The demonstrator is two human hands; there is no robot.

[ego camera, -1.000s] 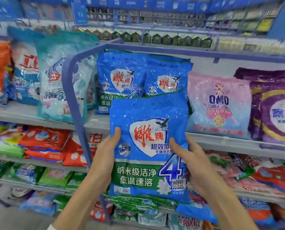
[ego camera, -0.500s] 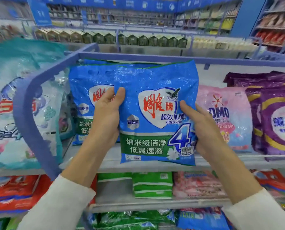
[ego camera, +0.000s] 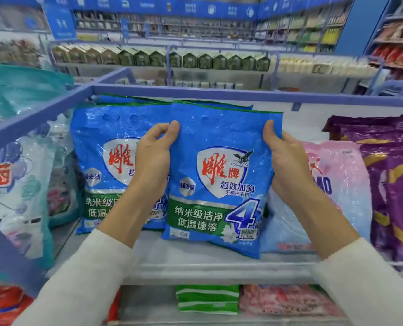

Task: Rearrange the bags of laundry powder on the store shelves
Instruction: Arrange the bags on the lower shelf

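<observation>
— What have you got?
— My left hand (ego camera: 154,158) pinches the left edge of the blue laundry powder bag (ego camera: 219,180), upright on the shelf (ego camera: 195,262) between my hands. My right hand (ego camera: 287,165) grips its right edge, beside the pink OMO bag (ego camera: 341,184).

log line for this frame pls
blue bag: upright on shelf | left hand: grips left edge | right hand: grips right edge | beside: pink bag

blue powder bag (ego camera: 219,184), upright, on shelf (ego camera: 195,260)
</observation>
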